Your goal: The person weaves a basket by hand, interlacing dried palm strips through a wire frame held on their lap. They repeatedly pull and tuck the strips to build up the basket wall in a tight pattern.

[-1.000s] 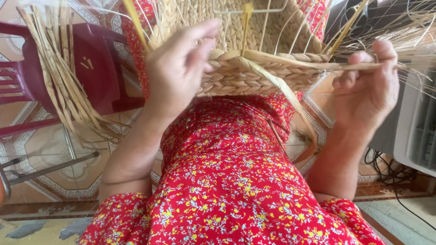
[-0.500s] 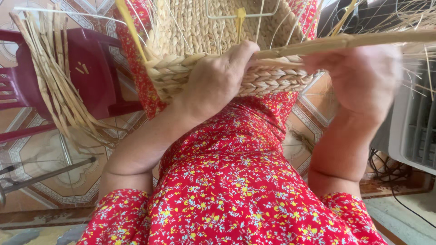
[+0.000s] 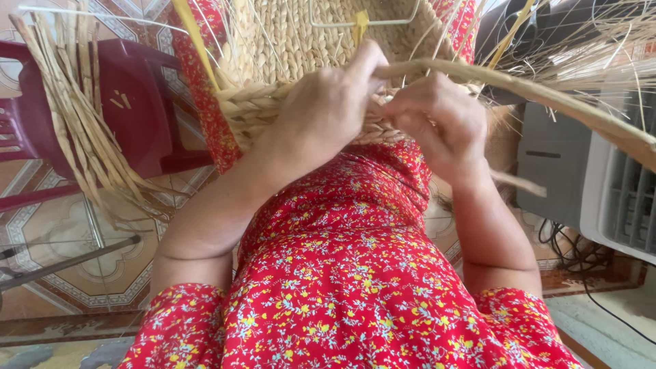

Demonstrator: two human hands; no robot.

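A half-woven straw basket (image 3: 287,41) rests on my lap, its braided rim (image 3: 249,109) facing me. My left hand (image 3: 328,109) presses on the rim, thumb raised against a long twisted straw strand (image 3: 547,96). My right hand (image 3: 437,119) is closed around that same strand close to the rim; the strand runs off to the right edge. Both hands meet at the middle of the rim. A thin white wire frame (image 3: 362,17) with a yellow tie stands inside the basket. Loose straw ends stick out at the upper right.
A bundle of loose flat straw (image 3: 82,130) hangs over a dark red plastic chair (image 3: 130,109) on the left. A grey and white fan unit (image 3: 601,191) with black cables stands on the right. Patterned floor tiles (image 3: 61,232) lie below; my red floral dress fills the foreground.
My right hand has come in from the right to the rim's middle and closed on the strand. My left hand has shifted right along the rim. The strand now arcs down to the right.
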